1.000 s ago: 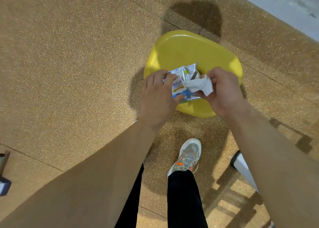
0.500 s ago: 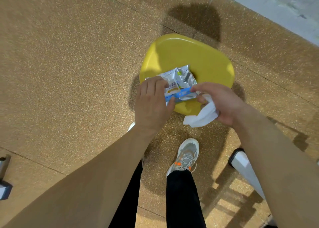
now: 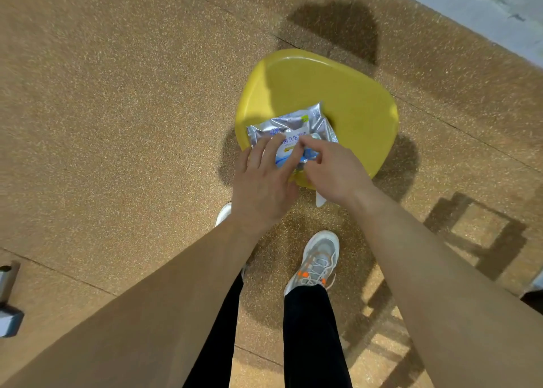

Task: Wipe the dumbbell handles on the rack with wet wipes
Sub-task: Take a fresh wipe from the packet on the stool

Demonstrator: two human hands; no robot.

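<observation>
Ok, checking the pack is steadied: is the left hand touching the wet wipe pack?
Touching. The head view shows the left hand with straight fingers lying across the near part of the wet wipe pack, with no gap.

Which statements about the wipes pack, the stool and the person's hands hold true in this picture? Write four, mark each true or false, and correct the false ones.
1. The wipes pack lies on the yellow stool. True.
2. The left hand lifts the pack clear of the stool. False: its straight fingers press on the pack, which rests on the seat.
3. A corner of a white wet wipe shows under the right hand. True.
4. The person wears sandals. False: a laced trainer with orange marks shows on the floor.
</observation>
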